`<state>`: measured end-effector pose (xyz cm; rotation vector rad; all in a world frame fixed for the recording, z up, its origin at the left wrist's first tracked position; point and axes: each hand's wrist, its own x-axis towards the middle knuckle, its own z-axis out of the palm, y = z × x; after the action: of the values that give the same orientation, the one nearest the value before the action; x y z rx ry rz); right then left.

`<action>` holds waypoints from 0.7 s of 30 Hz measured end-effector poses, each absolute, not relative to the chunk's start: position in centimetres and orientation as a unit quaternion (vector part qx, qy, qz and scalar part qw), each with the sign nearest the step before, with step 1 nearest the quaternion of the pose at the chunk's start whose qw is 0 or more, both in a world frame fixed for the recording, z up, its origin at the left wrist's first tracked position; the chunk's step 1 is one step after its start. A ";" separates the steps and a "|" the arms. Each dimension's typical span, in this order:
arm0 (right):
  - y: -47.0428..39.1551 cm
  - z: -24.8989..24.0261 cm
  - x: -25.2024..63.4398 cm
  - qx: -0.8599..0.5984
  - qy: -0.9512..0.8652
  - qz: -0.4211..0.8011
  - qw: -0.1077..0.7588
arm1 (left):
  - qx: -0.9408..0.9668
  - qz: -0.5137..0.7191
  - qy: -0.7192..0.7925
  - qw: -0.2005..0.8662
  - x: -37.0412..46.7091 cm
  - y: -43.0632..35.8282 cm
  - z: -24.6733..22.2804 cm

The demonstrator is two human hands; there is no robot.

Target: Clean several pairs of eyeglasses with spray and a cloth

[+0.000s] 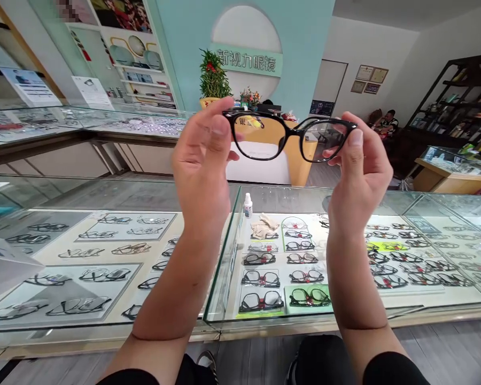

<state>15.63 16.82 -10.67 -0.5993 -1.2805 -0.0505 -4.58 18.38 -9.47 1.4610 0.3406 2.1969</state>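
Note:
A pair of black-framed glasses (293, 132) is held up at eye height, its lenses side by side and tilted slightly down to the right. My left hand (206, 155) pinches the left end of the frame between thumb and fingers. At the right end, my right hand (361, 166) grips the frame the same way, thumb in front. Both forearms reach up over a glass display case (232, 256). Below the glasses, a small white bottle (247, 206) stands near a beige cloth (264, 226).
Rows of glasses (260, 278) lie in the case. Behind are more glass counters (100, 131), a yellow-sided desk (307, 158), a potted plant (213, 75) and a wall sign (246, 61). A person (388, 123) sits at the far right beside dark shelves (449, 101).

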 end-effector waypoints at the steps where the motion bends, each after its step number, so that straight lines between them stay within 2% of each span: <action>1: 16.7 -10.6 15.5 -0.280 -0.598 -0.023 0.751 | 0.530 0.804 0.123 0.242 -4.6 18.3 -9.4; 10: 16.1 -11.6 15.6 -0.355 -0.590 0.044 0.724 | 0.516 0.785 0.123 0.320 -5.4 17.6 -9.7; 17: 18.2 -17.0 16.4 -0.387 -0.560 0.252 0.688 | 0.488 0.762 0.213 0.370 -5.7 20.7 -16.0; 21: 18.7 -19.9 16.0 -0.392 -0.525 0.323 0.683 | 0.473 0.746 0.250 0.396 -6.1 21.5 -20.2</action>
<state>15.96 18.70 -19.94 -0.8798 -1.1780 0.7244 -6.12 21.47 -20.18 1.1989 0.6332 1.8912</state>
